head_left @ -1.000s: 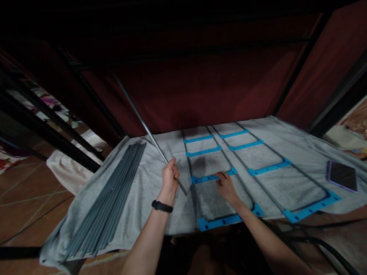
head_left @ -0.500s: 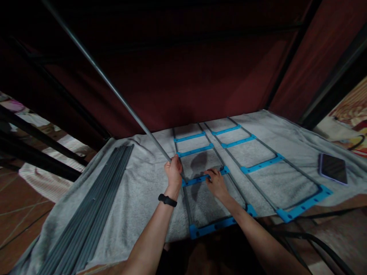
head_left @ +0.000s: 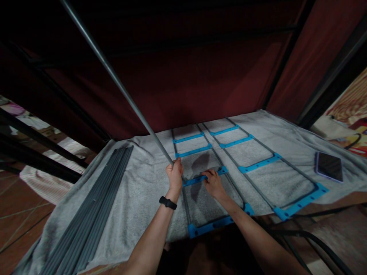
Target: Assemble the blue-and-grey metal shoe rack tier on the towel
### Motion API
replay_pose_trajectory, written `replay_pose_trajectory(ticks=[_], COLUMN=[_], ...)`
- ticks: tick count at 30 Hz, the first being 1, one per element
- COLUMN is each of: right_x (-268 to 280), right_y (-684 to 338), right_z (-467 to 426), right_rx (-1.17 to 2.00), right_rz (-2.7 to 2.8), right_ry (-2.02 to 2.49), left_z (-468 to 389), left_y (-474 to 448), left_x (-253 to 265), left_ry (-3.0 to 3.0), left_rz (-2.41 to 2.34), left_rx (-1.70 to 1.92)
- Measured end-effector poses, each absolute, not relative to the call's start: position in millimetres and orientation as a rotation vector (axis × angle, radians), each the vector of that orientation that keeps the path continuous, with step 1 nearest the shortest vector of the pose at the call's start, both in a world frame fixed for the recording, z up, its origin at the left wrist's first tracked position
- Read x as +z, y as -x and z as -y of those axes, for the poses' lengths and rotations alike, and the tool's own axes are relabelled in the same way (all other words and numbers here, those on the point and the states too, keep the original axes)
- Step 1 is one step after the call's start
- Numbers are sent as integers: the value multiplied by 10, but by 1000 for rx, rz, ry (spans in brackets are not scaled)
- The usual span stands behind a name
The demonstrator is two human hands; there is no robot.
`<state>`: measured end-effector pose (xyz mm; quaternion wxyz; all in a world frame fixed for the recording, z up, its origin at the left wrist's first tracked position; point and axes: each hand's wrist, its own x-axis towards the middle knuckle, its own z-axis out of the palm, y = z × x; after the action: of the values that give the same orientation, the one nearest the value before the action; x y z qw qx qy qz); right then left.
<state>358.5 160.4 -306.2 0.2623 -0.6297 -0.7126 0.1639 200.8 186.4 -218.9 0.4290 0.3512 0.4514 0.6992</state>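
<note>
My left hand (head_left: 174,176), with a black wristband, is closed around the lower part of a long grey tube (head_left: 126,93). The tube slants up to the far left, and its lower end is hidden by the fist, just above the left ladder-like frame. My right hand (head_left: 213,184) has its fingers bent over a blue crossbar (head_left: 197,180) of that frame, pinching its middle. More blue crossbars (head_left: 195,150) join the frame's thin grey side tubes, at the far side and at the near edge. Round holes dot the crossbars.
A second frame with blue crossbars (head_left: 259,163) lies to the right. At left rests a bundle of grey tubes (head_left: 97,202). A phone (head_left: 329,166) lies at the right on the grey cloth (head_left: 146,191). Dark red panels (head_left: 183,84) with black bars rise behind.
The long tube has swung slightly more upright, its upper part shifting right. My left hand has dropped a little. My right hand stays on the same crossbar.
</note>
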Motion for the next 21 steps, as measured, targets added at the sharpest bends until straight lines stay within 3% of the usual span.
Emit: replay_pose_trajectory(ticks=[21], right_x=[-3015], right_y=[-3559], right_z=[-1515], right_rx=[464], right_rz=[1985], right_ry=[1763], left_z=[-1781], left_y=[-2016], left_x=[-2357], left_ry=[-1116], left_rz=[-1038], left_rx=[1488])
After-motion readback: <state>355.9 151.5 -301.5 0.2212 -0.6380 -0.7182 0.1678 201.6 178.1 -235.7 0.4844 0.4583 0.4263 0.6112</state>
